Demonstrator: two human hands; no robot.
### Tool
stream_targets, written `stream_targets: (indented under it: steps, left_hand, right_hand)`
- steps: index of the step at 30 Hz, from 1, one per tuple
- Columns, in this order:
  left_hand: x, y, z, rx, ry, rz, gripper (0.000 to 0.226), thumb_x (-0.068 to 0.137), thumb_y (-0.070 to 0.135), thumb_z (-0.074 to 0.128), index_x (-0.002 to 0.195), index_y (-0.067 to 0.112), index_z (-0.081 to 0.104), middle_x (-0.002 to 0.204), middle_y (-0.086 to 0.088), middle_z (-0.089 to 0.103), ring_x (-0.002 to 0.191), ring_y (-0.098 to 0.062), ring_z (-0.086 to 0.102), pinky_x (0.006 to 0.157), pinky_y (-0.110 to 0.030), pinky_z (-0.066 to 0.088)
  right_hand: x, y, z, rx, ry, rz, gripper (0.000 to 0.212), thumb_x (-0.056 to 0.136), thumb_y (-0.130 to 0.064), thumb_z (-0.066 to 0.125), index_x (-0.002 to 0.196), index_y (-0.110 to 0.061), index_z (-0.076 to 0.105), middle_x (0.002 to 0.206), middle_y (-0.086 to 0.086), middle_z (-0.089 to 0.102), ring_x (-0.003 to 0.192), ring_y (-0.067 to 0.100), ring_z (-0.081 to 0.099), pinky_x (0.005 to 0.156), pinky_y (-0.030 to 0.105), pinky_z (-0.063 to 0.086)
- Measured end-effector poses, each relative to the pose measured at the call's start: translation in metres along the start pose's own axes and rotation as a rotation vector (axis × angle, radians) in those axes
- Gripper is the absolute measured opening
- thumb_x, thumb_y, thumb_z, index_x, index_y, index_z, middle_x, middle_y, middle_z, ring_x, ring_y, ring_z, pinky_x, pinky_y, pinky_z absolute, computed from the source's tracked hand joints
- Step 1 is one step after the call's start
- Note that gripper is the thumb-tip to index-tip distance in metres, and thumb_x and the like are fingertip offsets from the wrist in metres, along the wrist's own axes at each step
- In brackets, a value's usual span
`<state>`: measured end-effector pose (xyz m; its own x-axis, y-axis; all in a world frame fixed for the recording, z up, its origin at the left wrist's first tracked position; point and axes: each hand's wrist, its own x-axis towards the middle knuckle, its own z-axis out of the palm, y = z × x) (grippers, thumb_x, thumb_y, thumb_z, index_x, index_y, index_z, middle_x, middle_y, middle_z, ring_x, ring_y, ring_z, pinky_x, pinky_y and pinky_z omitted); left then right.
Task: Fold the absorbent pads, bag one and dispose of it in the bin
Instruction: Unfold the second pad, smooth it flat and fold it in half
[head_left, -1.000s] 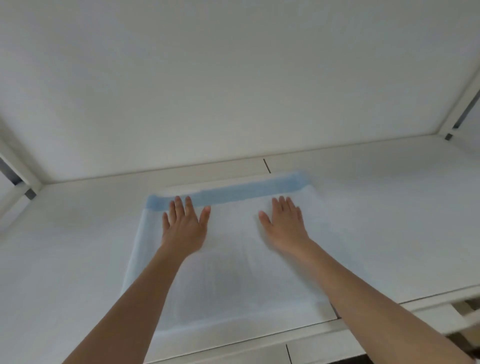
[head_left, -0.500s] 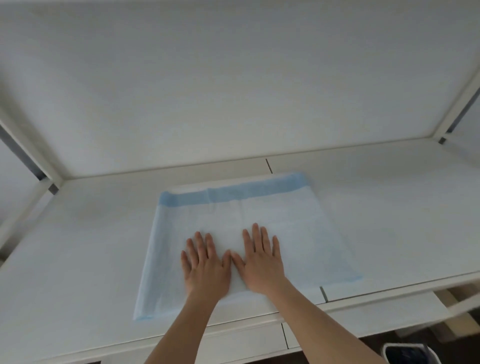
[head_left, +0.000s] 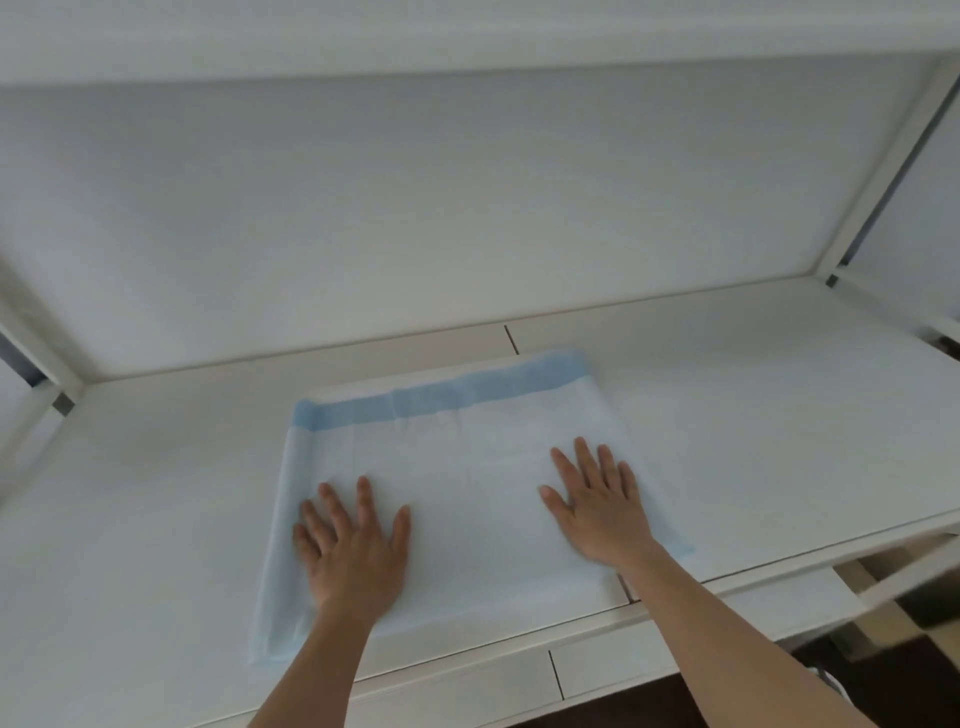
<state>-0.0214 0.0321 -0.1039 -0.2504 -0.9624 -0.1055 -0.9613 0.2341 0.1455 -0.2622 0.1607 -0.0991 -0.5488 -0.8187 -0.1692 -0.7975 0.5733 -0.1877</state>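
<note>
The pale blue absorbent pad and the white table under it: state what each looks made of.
The pale blue absorbent pad: looks like soft, matte paper fluff with a thin plastic backing, judging by the fold creases and the darker blue band along the far edge. The white table: probably painted or laminated board, smooth and satin, with straight panel seams. Both hands lie flat on the pad.

White table, white wall, dark floor

The absorbent pad is pale bluish-white with a darker blue band along its far edge; the desk is plain white.
</note>
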Motion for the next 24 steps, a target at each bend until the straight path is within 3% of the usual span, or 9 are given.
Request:
stream_targets:
  steps: [5, 8, 13, 15, 17, 20, 24]
  left_hand:
    - [0.001, -0.001, 0.0, 0.008, 0.007, 0.003, 0.073, 0.091, 0.064, 0.013, 0.152, 0.027, -0.005, 0.158, -0.019, -0.007, 0.145, -0.04, -0.006, 0.117, -0.049, -0.003]
    - [0.0, -0.002, 0.0, -0.001, -0.012, 0.001, 0.073, 0.091, 0.065, 0.013, 0.152, 0.028, -0.004, 0.158, -0.02, -0.008, 0.145, -0.039, -0.007, 0.117, -0.049, -0.003]
    - [0.01, -0.001, -0.017, -0.137, -0.168, -0.022, 0.069, 0.094, 0.061, 0.02, 0.152, 0.029, 0.0, 0.159, -0.015, -0.01, 0.146, -0.037, -0.008, 0.117, -0.049, -0.002]
    - [0.015, -0.007, -0.034, -0.27, -0.156, -0.011, 0.066, 0.097, 0.054, 0.029, 0.152, 0.024, 0.009, 0.16, -0.014, -0.001, 0.146, -0.036, 0.0, 0.117, -0.048, 0.006]
    - [0.017, -0.019, -0.05, -0.335, -0.005, 0.024, 0.06, 0.097, 0.042, 0.041, 0.148, 0.015, 0.026, 0.155, -0.018, 0.021, 0.142, -0.037, 0.019, 0.114, -0.047, 0.021]
    - [0.016, -0.043, -0.062, -0.322, 0.173, -0.097, 0.047, 0.092, 0.026, 0.052, 0.132, 0.003, 0.049, 0.128, -0.026, 0.049, 0.119, -0.043, 0.04, 0.099, -0.046, 0.035]
    - [0.015, -0.061, -0.056, -0.45, 0.051, -0.278, 0.043, 0.088, 0.022, 0.055, 0.126, 0.002, 0.052, 0.121, -0.026, 0.051, 0.113, -0.044, 0.047, 0.097, -0.047, 0.039]
  right_hand:
    - [0.002, 0.009, -0.004, 0.019, -0.001, -0.05, 0.079, 0.079, -0.074, 0.0, 0.151, -0.04, 0.002, 0.16, -0.007, -0.011, 0.148, 0.018, -0.012, 0.118, 0.035, -0.006]
    - [0.001, 0.01, -0.005, 0.023, 0.016, -0.053, 0.061, 0.095, -0.061, 0.016, 0.151, -0.039, 0.005, 0.16, -0.006, -0.009, 0.148, 0.018, -0.01, 0.118, 0.035, -0.005]
    - [0.003, 0.008, -0.016, 0.134, -0.04, -0.056, 0.058, 0.098, -0.049, 0.032, 0.151, -0.034, 0.014, 0.161, -0.004, -0.002, 0.148, 0.02, -0.004, 0.119, 0.035, 0.0]
    - [0.004, 0.011, -0.028, 0.312, 0.005, -0.058, 0.056, 0.098, -0.035, 0.046, 0.149, -0.027, 0.026, 0.16, 0.002, 0.014, 0.148, 0.022, 0.008, 0.119, 0.033, 0.008]
    - [0.002, 0.022, -0.038, 0.432, 0.143, -0.043, 0.052, 0.095, -0.024, 0.054, 0.144, -0.019, 0.038, 0.153, 0.007, 0.032, 0.144, 0.025, 0.022, 0.116, 0.03, 0.016]
    - [-0.006, 0.046, -0.041, 0.44, 0.336, 0.074, 0.041, 0.091, -0.015, 0.057, 0.132, -0.012, 0.054, 0.137, 0.009, 0.052, 0.131, 0.027, 0.04, 0.108, 0.028, 0.027]
    - [-0.013, 0.057, -0.032, 0.449, 0.326, 0.244, 0.034, 0.092, -0.014, 0.051, 0.125, -0.011, 0.059, 0.122, 0.012, 0.06, 0.117, 0.03, 0.05, 0.097, 0.033, 0.035]
